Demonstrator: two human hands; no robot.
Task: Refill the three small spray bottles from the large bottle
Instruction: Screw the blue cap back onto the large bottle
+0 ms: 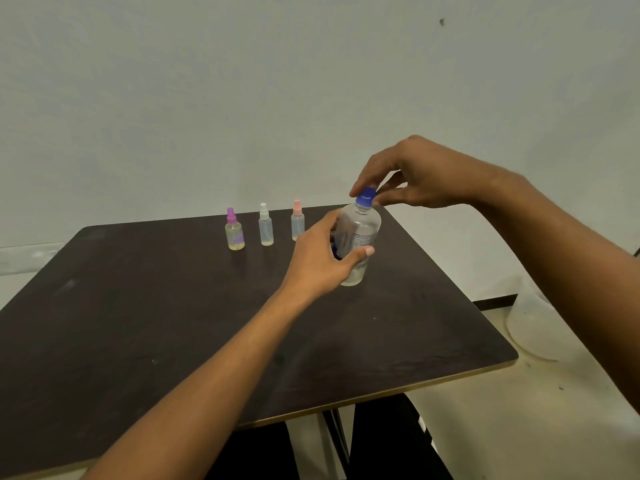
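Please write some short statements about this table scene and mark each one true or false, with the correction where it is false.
1. The left hand grips the large bottle around its body. True.
2. The blue cap lies on the table. False: it sits on the large bottle's neck, pinched by the right hand.
3. The purple-topped spray bottle, white-topped spray bottle and pink-topped spray bottle all stand upright, tops on. True.
4. The pink-topped spray bottle is farthest from the large bottle. False: it is nearest; the purple-topped spray bottle is farthest.
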